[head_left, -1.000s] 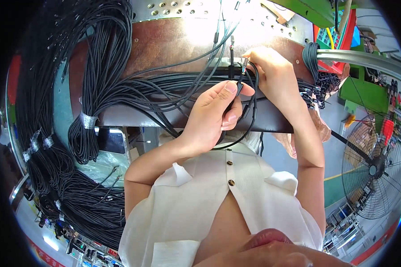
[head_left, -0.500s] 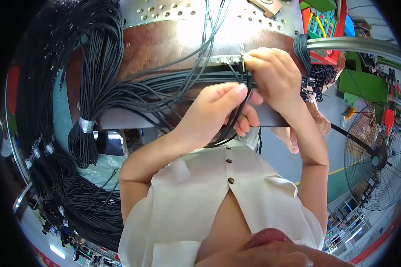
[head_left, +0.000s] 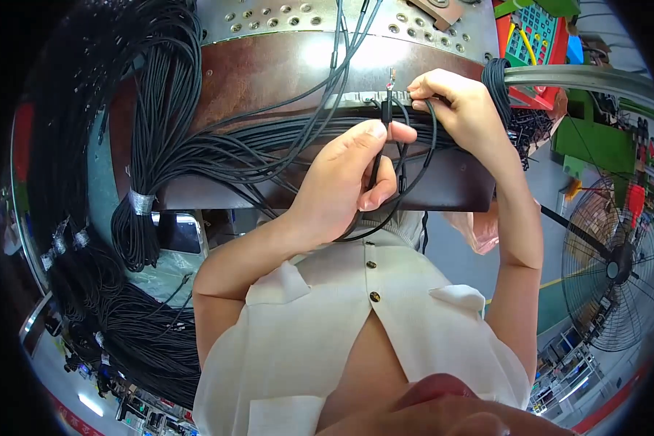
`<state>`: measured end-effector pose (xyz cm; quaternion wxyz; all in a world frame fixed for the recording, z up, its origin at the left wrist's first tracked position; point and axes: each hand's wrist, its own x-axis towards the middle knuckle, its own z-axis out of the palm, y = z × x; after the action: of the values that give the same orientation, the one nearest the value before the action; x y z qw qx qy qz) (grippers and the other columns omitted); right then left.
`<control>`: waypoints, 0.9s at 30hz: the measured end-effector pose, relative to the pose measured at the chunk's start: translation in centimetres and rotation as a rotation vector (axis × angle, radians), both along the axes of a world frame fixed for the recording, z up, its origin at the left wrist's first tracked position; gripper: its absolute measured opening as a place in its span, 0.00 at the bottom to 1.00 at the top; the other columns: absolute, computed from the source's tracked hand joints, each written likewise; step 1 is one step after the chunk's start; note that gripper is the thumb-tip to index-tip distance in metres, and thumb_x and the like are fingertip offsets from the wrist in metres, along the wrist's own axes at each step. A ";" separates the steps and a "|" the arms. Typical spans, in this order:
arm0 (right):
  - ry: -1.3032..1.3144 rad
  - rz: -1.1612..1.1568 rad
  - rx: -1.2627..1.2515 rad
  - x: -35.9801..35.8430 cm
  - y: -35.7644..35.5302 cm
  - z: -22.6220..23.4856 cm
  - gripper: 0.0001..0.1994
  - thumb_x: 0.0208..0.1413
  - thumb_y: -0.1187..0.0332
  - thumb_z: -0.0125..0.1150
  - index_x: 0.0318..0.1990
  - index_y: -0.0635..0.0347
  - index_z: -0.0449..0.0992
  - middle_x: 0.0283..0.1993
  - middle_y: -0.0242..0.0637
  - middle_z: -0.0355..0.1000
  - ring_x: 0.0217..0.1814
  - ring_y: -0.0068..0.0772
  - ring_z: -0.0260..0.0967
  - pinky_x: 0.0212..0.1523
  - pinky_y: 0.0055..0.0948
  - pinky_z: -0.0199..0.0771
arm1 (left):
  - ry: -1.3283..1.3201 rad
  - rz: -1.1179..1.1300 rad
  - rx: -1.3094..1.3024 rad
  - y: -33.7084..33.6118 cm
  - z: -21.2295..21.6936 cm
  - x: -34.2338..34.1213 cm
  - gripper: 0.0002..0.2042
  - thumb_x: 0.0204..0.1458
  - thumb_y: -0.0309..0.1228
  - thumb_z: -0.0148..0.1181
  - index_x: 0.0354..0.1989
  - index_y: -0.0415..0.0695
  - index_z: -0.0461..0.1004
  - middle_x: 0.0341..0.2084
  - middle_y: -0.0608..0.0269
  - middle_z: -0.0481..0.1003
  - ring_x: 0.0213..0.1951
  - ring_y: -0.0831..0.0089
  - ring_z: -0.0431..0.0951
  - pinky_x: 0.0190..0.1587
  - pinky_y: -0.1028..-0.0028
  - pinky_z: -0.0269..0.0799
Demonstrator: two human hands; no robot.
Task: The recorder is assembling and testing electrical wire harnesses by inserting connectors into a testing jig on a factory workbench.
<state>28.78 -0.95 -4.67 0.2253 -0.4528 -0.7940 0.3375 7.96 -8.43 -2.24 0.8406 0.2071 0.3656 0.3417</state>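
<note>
My left hand [head_left: 345,171] pinches a black cable [head_left: 386,110] between thumb and index finger. That cable's end points away from me, with small bare wires or metal contacts at its tip. To the right, my right hand [head_left: 469,109] closes its thumb and index finger on a thinner black cable [head_left: 433,134], which loops down toward my left hand. Both hands are over the near part of the brown workbench [head_left: 254,69], beside a slotted metal strip [head_left: 356,99]. A spread of loose black cables [head_left: 261,142] runs under and left of my hands.
A tied cable bundle [head_left: 142,218] hangs over the bench's left edge, with more cable masses beyond. A perforated metal plate [head_left: 276,16] lies at the back. On the right are a curved metal bar [head_left: 574,73], a red-and-green device [head_left: 534,43] and a black fan [head_left: 614,261].
My right hand has moved off the cable end at my left hand, slightly right, and now pinches a separate cable. The end held in my left hand shows more clearly.
</note>
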 end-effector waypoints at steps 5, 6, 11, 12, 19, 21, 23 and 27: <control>-0.047 -0.069 0.332 0.1 -1.9 -1.4 0.12 0.46 0.81 0.57 0.39 0.59 0.75 0.37 0.37 0.75 0.39 0.39 0.74 0.40 0.33 0.74 | -0.052 0.059 -0.008 0.8 0.4 0.2 0.19 0.66 0.40 0.36 0.51 0.39 0.68 0.07 0.73 0.58 0.10 0.84 0.53 0.15 0.83 0.51; -0.096 -0.047 0.459 0.7 -2.0 -0.8 0.14 0.45 0.80 0.58 0.41 0.58 0.76 0.37 0.37 0.74 0.40 0.39 0.73 0.40 0.33 0.74 | -0.062 0.003 -0.041 1.0 0.2 0.1 0.18 0.65 0.40 0.36 0.50 0.39 0.69 0.07 0.73 0.58 0.10 0.84 0.53 0.14 0.83 0.50; -0.342 0.145 0.753 -0.4 -2.7 3.5 0.16 0.41 0.74 0.60 0.42 0.56 0.76 0.40 0.35 0.72 0.43 0.36 0.72 0.39 0.30 0.74 | 0.012 -0.355 -0.186 2.0 2.3 0.8 0.17 0.62 0.37 0.39 0.37 0.36 0.72 0.11 0.60 0.69 0.11 0.78 0.64 0.15 0.80 0.60; -0.326 0.127 0.798 0.4 -2.4 2.5 0.14 0.41 0.73 0.59 0.39 0.58 0.75 0.39 0.34 0.72 0.43 0.37 0.72 0.39 0.32 0.74 | -0.010 -0.441 -0.079 1.6 2.2 0.2 0.17 0.62 0.35 0.39 0.33 0.35 0.72 0.14 0.56 0.73 0.15 0.74 0.71 0.20 0.78 0.68; 0.070 -0.234 0.387 1.1 -3.3 -2.6 0.10 0.44 0.83 0.59 0.36 0.64 0.71 0.38 0.41 0.73 0.42 0.43 0.71 0.45 0.35 0.69 | 0.586 -0.469 0.742 1.8 2.9 -1.0 0.13 0.60 0.32 0.51 0.40 0.33 0.76 0.23 0.64 0.78 0.26 0.84 0.76 0.32 0.82 0.72; 0.059 -0.257 0.370 1.1 -3.1 -2.9 0.09 0.46 0.83 0.58 0.36 0.64 0.70 0.39 0.41 0.72 0.43 0.43 0.70 0.46 0.34 0.68 | 0.579 -0.402 0.700 2.5 3.0 -1.9 0.14 0.60 0.34 0.51 0.42 0.33 0.76 0.24 0.62 0.78 0.27 0.82 0.76 0.32 0.81 0.72; 0.046 -0.248 0.342 1.0 -2.9 -2.8 0.09 0.46 0.83 0.57 0.36 0.63 0.70 0.39 0.41 0.72 0.43 0.43 0.70 0.47 0.34 0.68 | 0.511 -0.281 0.653 3.7 1.6 -3.6 0.14 0.61 0.34 0.50 0.42 0.34 0.76 0.26 0.62 0.78 0.27 0.82 0.75 0.33 0.81 0.72; 0.146 -0.276 0.187 1.6 -2.8 -2.7 0.09 0.47 0.83 0.56 0.36 0.63 0.69 0.39 0.41 0.71 0.43 0.43 0.70 0.47 0.33 0.66 | 0.662 -0.004 0.665 10.1 -0.6 -6.3 0.13 0.62 0.33 0.47 0.43 0.37 0.75 0.33 0.58 0.78 0.30 0.80 0.75 0.36 0.82 0.72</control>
<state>30.39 -3.74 -7.37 0.3674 -0.5088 -0.7338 0.2602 1.65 1.70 -2.79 0.5672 0.5639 0.4845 0.3543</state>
